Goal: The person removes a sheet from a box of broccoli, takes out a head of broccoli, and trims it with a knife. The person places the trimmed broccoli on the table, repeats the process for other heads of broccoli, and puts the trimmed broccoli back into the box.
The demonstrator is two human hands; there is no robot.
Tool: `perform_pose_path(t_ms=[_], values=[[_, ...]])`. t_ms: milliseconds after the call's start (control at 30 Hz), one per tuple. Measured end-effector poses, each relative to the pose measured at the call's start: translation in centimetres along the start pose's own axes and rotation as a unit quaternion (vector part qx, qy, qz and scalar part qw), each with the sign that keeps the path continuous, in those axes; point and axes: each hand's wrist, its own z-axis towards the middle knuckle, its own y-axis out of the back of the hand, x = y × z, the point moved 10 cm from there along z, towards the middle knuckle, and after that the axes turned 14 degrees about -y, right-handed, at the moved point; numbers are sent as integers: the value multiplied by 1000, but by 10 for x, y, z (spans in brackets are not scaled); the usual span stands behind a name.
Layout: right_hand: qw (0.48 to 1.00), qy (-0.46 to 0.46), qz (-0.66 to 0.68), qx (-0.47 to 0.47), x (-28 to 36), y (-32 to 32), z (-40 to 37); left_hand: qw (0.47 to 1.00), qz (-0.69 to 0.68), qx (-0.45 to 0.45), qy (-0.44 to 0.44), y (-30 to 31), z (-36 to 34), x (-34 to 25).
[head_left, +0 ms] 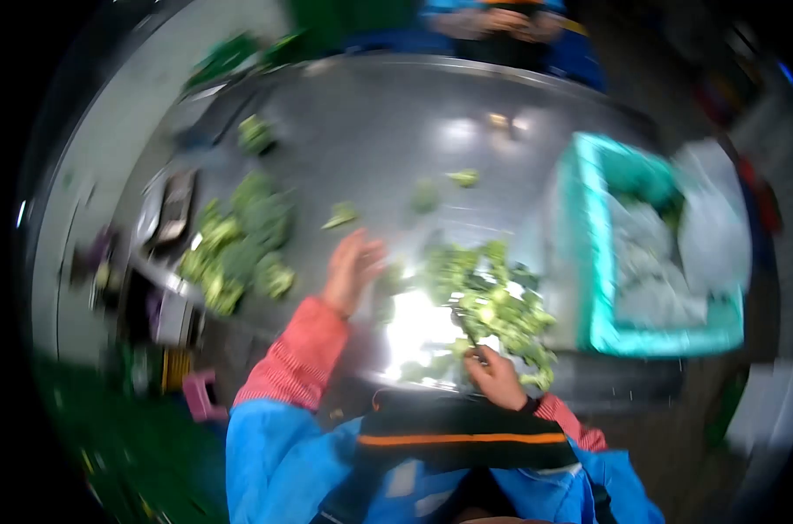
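My left hand (354, 269) is over the metal table (361, 131), its fingers apart and nothing in them. A small broccoli piece (340, 215) lies just beyond its fingertips. My right hand (498, 377) is closed at the near edge of a pile of cut broccoli florets (501, 310). A thin dark thing sticks up from its fingers, too blurred to name. To the left lies a heap of whole broccoli heads (261, 218), and a single head (255, 134) sits farther back. Another small piece (464, 178) lies mid-table.
On the right stands a turquoise-lined crate (599, 262) with clear plastic bags (711, 218) in it. A metal tray (174, 206) sits at the left edge. Across the table, a person's hands (505, 24) show. Below left is a pink stool (202, 395).
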Motion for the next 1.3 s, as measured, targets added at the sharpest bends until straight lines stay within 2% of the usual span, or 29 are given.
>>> perform_pose_path(t_ms=[67,100,200,300,400,500,600,633,700,800,867,933,1000,1033,1067,1100,1167,1200,1267,1300], values=[[999,4,-50,-9,32,26,-25,996,16,85,-35,-53,3,-18],[996,20,-82,-28,22,33,-27,991,24,124,-52,-86,3,-25],[996,51,-51,-43,10,70,-47,964,48,248,-85,-201,-6,-44],[996,68,-42,-51,-9,106,-65,895,105,401,-165,-327,-29,-55],[989,67,-93,-93,-35,133,-79,829,136,514,-176,-441,-55,-34],[994,43,-83,-62,-63,153,-85,787,126,578,-173,-532,-76,12],[994,37,-80,-65,-75,179,-96,716,194,641,-196,-606,-113,55],[994,38,-79,-72,-80,189,-100,691,231,617,-297,-627,-118,54],[992,51,-75,-89,-93,203,-106,620,291,541,-488,-662,-126,53],[975,133,-114,-135,-99,219,-125,718,366,275,-524,-694,-60,69],[980,101,-113,-133,-116,225,-122,829,361,266,-335,-710,-17,96],[989,5,-95,-114,-143,226,-112,849,370,305,-221,-722,0,131],[990,37,-66,-115,-144,236,-116,802,401,396,-196,-738,5,173],[990,61,-49,-119,-145,239,-117,781,405,391,-270,-740,-9,167],[988,86,-31,-121,-146,241,-116,711,421,417,-377,-744,-30,159],[988,71,-45,-128,-160,235,-110,629,433,435,-477,-743,-60,148],[984,85,-59,-144,-160,236,-104,654,357,588,-315,-742,-121,147],[982,90,-66,-151,-161,235,-102,621,305,617,-375,-742,-158,145],[966,123,-69,-218,-165,235,-101,541,184,726,-383,-734,-241,146],[964,124,-71,-222,-164,239,-101,524,204,751,-346,-738,-244,157]])
